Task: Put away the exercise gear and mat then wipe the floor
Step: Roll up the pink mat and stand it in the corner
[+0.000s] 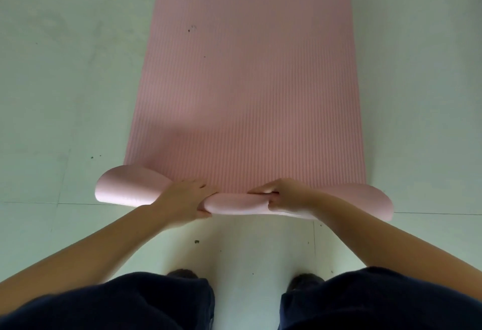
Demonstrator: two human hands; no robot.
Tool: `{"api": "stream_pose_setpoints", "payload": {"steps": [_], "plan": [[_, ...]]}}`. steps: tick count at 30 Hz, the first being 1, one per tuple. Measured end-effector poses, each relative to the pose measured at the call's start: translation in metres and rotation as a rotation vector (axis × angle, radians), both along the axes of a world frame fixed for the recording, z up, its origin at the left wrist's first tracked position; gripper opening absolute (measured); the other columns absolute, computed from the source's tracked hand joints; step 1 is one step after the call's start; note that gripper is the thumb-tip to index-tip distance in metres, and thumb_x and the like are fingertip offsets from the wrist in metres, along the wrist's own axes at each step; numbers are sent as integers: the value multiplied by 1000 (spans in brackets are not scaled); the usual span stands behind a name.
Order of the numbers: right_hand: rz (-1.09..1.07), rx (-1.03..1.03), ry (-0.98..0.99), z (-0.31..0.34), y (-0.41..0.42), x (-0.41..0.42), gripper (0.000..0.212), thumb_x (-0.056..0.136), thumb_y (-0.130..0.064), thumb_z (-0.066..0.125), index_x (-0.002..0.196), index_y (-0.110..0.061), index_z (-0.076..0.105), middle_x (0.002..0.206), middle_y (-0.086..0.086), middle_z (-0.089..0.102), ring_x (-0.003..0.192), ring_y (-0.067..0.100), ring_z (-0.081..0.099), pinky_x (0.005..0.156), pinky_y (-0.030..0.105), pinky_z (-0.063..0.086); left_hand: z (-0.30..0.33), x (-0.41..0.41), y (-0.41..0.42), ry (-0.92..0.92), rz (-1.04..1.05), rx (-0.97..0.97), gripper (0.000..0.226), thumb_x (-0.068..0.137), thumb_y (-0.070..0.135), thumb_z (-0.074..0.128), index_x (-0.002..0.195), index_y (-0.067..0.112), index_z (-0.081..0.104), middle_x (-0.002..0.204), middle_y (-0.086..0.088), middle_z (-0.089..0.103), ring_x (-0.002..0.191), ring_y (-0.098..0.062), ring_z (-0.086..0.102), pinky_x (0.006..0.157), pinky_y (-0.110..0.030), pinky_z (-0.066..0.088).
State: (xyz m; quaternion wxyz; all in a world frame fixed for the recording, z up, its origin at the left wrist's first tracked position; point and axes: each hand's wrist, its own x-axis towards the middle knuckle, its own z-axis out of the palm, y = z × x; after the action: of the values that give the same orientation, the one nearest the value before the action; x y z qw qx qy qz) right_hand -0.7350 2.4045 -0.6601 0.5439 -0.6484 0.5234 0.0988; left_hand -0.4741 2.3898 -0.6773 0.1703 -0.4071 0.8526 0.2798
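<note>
A pink ribbed exercise mat [250, 74] lies flat on the pale floor and stretches away from me to the top of the view. Its near end is curled over into a short loose roll [236, 203], with both corners flaring out to the sides. My left hand [182, 199] grips the roll left of centre, fingers curled over the top and thumb underneath. My right hand [287, 196] grips it right of centre in the same way. No other exercise gear shows.
The pale tiled floor [65, 94] surrounds the mat on both sides, with small dark specks and thin tile seams. My knees in dark trousers [130, 303] and my two shoe tips [182, 275] are at the bottom, just behind the roll.
</note>
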Motion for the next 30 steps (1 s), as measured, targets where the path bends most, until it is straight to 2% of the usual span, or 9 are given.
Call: {"api": "stream_pose_setpoints", "payload": {"steps": [3,8,14,17,19,20,22,24,30], "plan": [[81,79,8,-11,2,3,55,84,-7,54,136,-27,52,133,-6,57,120,16,50,102,29,35,0,10,10,-15,88,150,38,88,46,59,123,31,53,110,11,59,91,-6,47,74,-24,36],[-76,-74,118,-24,3,-19,34,89,-37,60,119,-21,64,110,-1,66,99,18,58,79,27,40,-16,16,-9,2,267,366,25,82,51,61,99,33,55,90,12,60,85,-14,56,74,-31,43],[-45,-63,184,-32,3,-22,28,96,-40,48,90,-15,61,79,1,58,73,18,51,57,24,33,-14,2,-31,-158,77,215,45,89,54,49,123,26,49,116,3,55,106,-22,52,90,-36,42],[-104,-28,172,-34,-6,-28,27,97,-40,48,97,-16,61,84,-2,57,80,18,53,60,24,34,-13,-1,-20,-48,-144,-390,45,94,43,35,131,18,38,115,-6,60,99,-28,57,85,-39,47],[-150,-49,203,-37,-9,-30,23,96,-41,49,98,-20,57,91,-1,59,81,17,53,61,25,36,-13,-10,-4,15,-249,-551,50,93,41,31,134,13,36,116,-13,62,99,-33,59,84,-47,50],[-155,-78,231,-39,-9,-30,22,95,-43,48,97,-23,55,93,0,60,82,17,54,62,26,38,-14,-15,4,-28,-293,-515,59,92,45,30,141,12,28,131,-18,54,114,-36,54,92,-55,45],[-114,-184,315,-39,-7,-27,27,95,-48,45,105,-23,53,102,0,63,86,19,56,69,30,43,-16,-20,12,-225,-346,-352,78,94,57,26,149,17,-13,156,-22,11,143,-39,16,107,-66,19],[-43,-366,422,-39,-3,-23,37,95,-48,43,120,-21,50,111,1,60,98,23,57,79,34,46,-17,-23,9,-358,-357,-251,88,92,64,27,137,21,-35,157,-19,-14,145,-37,-7,109,-66,5],[74,-912,402,-37,15,-29,57,89,-51,44,131,-12,48,125,10,58,111,32,58,93,46,47,-20,-43,-29,-367,-258,-282,94,89,59,45,147,26,-22,143,-22,29,128,-35,33,102,-53,32]]}}
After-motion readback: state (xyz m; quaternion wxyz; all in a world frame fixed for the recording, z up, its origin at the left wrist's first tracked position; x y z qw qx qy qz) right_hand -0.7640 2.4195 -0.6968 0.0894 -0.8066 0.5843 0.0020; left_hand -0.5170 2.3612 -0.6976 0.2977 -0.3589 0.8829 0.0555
